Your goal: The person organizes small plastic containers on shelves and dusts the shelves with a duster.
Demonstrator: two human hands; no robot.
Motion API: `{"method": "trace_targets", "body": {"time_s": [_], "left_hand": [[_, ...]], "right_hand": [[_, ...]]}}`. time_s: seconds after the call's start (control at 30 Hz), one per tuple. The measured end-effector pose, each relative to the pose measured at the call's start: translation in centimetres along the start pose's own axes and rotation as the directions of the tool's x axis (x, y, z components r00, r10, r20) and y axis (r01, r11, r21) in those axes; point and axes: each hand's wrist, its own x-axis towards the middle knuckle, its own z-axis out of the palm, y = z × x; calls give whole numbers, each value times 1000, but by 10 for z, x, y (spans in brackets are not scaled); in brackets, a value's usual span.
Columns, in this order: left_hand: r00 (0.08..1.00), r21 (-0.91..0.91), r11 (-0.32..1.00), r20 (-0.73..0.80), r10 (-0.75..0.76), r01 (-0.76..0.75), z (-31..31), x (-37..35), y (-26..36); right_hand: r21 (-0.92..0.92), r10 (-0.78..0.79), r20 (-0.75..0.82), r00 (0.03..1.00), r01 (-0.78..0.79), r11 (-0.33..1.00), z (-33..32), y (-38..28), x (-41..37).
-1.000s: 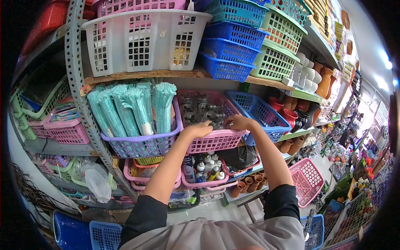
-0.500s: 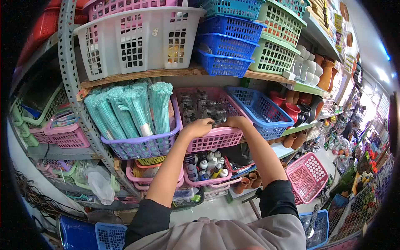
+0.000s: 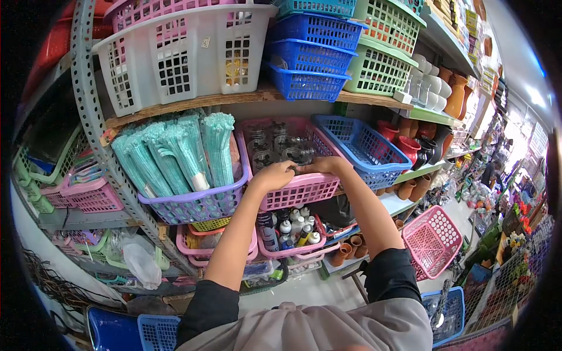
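Observation:
A pink basket [image 3: 300,193] on the middle shelf contains several clear glass jars [image 3: 295,153] with dark parts on them. My left hand [image 3: 274,176] is at the basket's front rim, its fingers curled closed near a small dark piece. My right hand [image 3: 325,166] reaches in over the front right of the same basket, its fingers bent toward the left hand. The fingertips nearly meet just behind the rim. What they grip there is mostly hidden.
Left of the pink basket stands a purple basket [image 3: 193,206] of turquoise wrapped bundles [image 3: 170,153]; a blue basket [image 3: 366,153] is to its right. Bottles [image 3: 298,227] fill a basket below. The wooden shelf edge [image 3: 252,100] runs above my hands. A pink basket [image 3: 432,243] is at right.
The shelf scene has shifted slightly left in view. Both hands stay at the pink basket's front, with the left hand's fingers drawn in a little more.

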Motion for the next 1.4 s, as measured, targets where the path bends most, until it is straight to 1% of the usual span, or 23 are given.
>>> {"method": "trace_targets", "body": {"time_s": [0.07, 0.17, 0.3, 0.37, 0.4, 0.5, 0.57, 0.6, 0.67, 0.7, 0.73, 0.8, 0.87, 0.93, 1.0, 1.07, 1.13, 1.17, 1.2, 1.27, 1.33, 1.37, 1.4], "left_hand": [[997, -2, 998, -24, -69, 69, -3, -6, 10], [996, -1, 997, -36, -79, 79, -2, -6, 8], [999, 6, 1000, -43, -25, 25, 2, -1, -3], [997, 25, 1000, -73, 17, -15, 3, 2, -6], [997, 27, 999, -73, 21, -19, 2, 1, -5], [998, 26, 999, -49, -29, 30, 2, 1, -2], [997, 42, 999, -78, -8, 11, 3, 1, -4], [997, 42, 999, -73, -6, 9, 2, 1, -3], [997, 20, 999, -58, -41, 42, -1, -3, 2], [997, 14, 999, -66, -48, 49, -2, -6, 6], [996, 9, 1000, -92, -10, 11, 1, -2, -1], [986, 9, 998, -158, 61, -61, 7, 3, -14], [966, -41, 995, -245, 83, -95, 6, -8, -3], [894, -52, 967, -397, 210, -250, 11, -12, -2], [730, -47, 932, -636, 250, -360, 20, -13, 15], [582, -91, 865, -773, 251, -494, 41, -19, 47], [628, -209, 794, -734, 258, -570, 74, -26, 88], [631, -235, 751, -717, 295, -617, 98, -24, 106], [692, -324, 712, -653, 308, -623, 123, -22, 124], [766, -393, 677, -482, 426, -623, 173, -16, 154], [870, -550, 676, -251, 425, -490, 220, -23, 185], [773, -494, 601, -311, 553, -629, 253, -16, 192], [835, -672, 575, -120, 536, -466, 261, -27, 213]], "right_hand": [[2, -2, -67, 998, 2, 1000, 0, 0, -1], [-69, -16, -97, 995, 9, 998, 3, 8, 16], [-82, 38, -126, 991, -49, 995, 4, -2, -3], [18, -89, -148, 985, 93, 996, 8, 9, 11], [20, -88, -151, 985, 92, 996, 10, 10, 11], [164, -80, -149, 986, 104, 981, 13, 13, 14], [-47, -134, -198, 971, 127, 991, 12, 10, 19], [-44, -130, -198, 972, 124, 991, 11, 7, 14], [-140, -173, -425, 888, 125, 982, 14, 0, -2], [-53, -131, -601, 788, 125, 991, 21, 2, 1], [-1, -123, -702, 701, 172, 985, 23, -5, -10], [24, -153, -879, 452, 363, 932, 30, -13, -31], [-84, -213, -964, 157, 581, 809, 49, -6, -40], [-188, -275, -961, 42, 632, 752, 67, -1, -82], [-146, -247, -967, 66, 652, 744, 93, 13, -125], [61, -138, -957, 254, 644, 763, 123, 38, -162], [313, 14, -897, 442, 612, 726, 149, 62, -204], [310, 40, -906, 422, 595, 742, 165, 80, -214], [333, 98, -907, 410, 553, 764, 179, 92, -232], [386, 216, -893, 395, 428, 817, 206, 119, -266], [456, 339, -868, 363, 312, 833, 233, 143, -304], [556, 461, -821, 337, 286, 781, 250, 156, -320], [646, 572, -761, 307, 269, 714, 267, 168, -336]]}}
